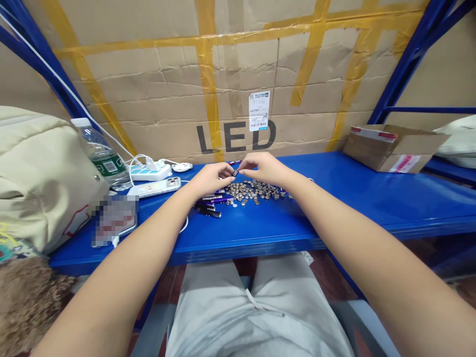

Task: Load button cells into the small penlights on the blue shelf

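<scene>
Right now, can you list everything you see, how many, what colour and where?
small piece: one, dark, between both hands
round metal discs: many, silver, below hands
slim tubes: several, purple and black, beside discs
table: one, blue, beneath discs
frame posts: several, blue, both sides
cardboard: one sheet, brown, behind table
label: one, white, on cardboard
open carton: one, brown, right
bottle: one, clear, left
power strip: one, white and blue, beside bottle
phone: one, pale, before power strip
blurred device: one, colour unclear, front left
cables: several, white, left
bag: one, cream, far left
fluffy item: one, brown, lower left
trousers: one pair, grey, bottom
left hand: one, bare, centre
right hand: one, bare, centre
</scene>
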`<state>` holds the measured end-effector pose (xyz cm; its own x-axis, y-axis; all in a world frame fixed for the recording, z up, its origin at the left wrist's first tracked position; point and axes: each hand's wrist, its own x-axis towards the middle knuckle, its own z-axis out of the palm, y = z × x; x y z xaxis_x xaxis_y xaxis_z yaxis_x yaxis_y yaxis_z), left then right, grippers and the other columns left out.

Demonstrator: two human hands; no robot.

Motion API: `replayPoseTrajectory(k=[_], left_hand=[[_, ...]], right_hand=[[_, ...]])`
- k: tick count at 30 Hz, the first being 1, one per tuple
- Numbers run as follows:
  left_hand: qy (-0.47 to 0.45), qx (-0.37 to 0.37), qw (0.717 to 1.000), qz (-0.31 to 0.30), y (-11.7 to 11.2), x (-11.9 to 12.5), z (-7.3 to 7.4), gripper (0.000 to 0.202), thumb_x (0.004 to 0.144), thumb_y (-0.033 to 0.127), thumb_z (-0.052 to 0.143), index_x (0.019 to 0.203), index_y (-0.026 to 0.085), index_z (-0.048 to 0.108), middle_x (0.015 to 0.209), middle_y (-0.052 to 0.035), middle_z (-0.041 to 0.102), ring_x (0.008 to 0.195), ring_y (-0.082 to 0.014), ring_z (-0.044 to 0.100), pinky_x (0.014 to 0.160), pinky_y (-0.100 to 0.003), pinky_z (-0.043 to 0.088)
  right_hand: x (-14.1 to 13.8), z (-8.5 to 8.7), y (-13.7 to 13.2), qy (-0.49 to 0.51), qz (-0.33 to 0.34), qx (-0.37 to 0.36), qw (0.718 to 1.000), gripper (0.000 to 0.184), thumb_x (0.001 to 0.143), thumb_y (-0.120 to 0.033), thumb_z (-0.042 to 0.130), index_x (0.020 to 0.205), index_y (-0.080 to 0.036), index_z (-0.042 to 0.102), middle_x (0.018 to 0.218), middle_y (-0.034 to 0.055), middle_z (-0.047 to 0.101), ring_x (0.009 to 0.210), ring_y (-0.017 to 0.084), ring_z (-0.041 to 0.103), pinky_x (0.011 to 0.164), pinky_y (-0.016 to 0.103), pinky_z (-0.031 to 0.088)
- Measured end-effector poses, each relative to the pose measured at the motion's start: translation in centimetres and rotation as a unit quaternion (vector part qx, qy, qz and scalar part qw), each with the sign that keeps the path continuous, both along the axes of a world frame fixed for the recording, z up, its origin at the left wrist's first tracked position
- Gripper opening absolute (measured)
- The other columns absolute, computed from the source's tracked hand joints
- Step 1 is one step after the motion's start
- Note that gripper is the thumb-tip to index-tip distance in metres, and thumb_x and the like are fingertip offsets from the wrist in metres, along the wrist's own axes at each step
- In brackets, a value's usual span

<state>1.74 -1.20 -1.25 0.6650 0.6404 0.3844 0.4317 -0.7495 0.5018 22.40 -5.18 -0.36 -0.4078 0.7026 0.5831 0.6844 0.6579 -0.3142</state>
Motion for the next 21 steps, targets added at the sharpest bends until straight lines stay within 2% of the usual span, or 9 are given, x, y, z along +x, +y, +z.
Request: replayPoseTrajectory(k=[4, 9, 13, 17, 21], left_hand=[[-0.001, 0.012, 1.000, 0.003, 0.2, -0.2, 0.0, 0.021, 0.079, 0.030, 0.060, 0.096, 0.018, 0.063, 0.094, -0.0058, 0.070, 0.085, -0.0174, 0.066, 0.081, -0.034, 0.052], [0.021, 0.030, 0.999, 0.010, 0.3, -0.3, 0.2, 0.021, 0.080, 0.030, 0.059, 0.096, 0.019, 0.063, 0.096, -0.0057, 0.070, 0.087, -0.0185, 0.065, 0.083, -0.035, 0.052], [0.040, 0.042, 0.998, 0.023, 0.0, -0.3, 0.4, 0.021, 0.081, 0.031, 0.058, 0.097, 0.019, 0.064, 0.097, -0.0053, 0.070, 0.089, -0.0186, 0.065, 0.085, -0.035, 0.051], [0.048, 0.040, 0.998, 0.026, -0.4, -0.2, 0.5, 0.019, 0.081, 0.029, 0.058, 0.097, 0.019, 0.063, 0.097, -0.0050, 0.070, 0.091, -0.0191, 0.065, 0.086, -0.036, 0.051], [0.057, 0.036, 0.997, 0.024, -0.5, -0.2, 0.5, 0.019, 0.081, 0.028, 0.057, 0.097, 0.019, 0.063, 0.097, -0.0047, 0.070, 0.091, -0.0187, 0.065, 0.086, -0.035, 0.051]], right_hand=[[0.6, 0.1, 0.1, 0.022, -0.044, -0.030, 0.998, 0.020, 0.082, -0.026, 0.055, 0.093, -0.016, 0.069, 0.084, 0.0053, 0.070, 0.075, 0.016, 0.061, 0.068, 0.029, 0.045], [2.2, 0.0, 0.5, -0.094, -0.117, -0.121, 0.981, 0.014, 0.077, -0.023, 0.061, 0.085, -0.020, 0.071, 0.081, 0.0049, 0.072, 0.070, 0.018, 0.062, 0.061, 0.029, 0.044], [3.1, 0.1, 0.3, -0.138, -0.128, -0.190, 0.964, 0.012, 0.074, -0.026, 0.065, 0.082, -0.023, 0.073, 0.083, 0.0035, 0.073, 0.068, 0.018, 0.063, 0.055, 0.029, 0.044], [3.2, 0.2, 0.1, -0.151, -0.122, -0.200, 0.960, 0.012, 0.072, -0.024, 0.066, 0.081, -0.024, 0.074, 0.084, 0.0030, 0.074, 0.069, 0.018, 0.064, 0.055, 0.028, 0.045], [3.0, 0.2, 0.2, -0.149, -0.153, -0.187, 0.959, 0.014, 0.073, -0.023, 0.066, 0.084, -0.023, 0.074, 0.086, 0.0047, 0.073, 0.073, 0.020, 0.064, 0.059, 0.030, 0.045]])
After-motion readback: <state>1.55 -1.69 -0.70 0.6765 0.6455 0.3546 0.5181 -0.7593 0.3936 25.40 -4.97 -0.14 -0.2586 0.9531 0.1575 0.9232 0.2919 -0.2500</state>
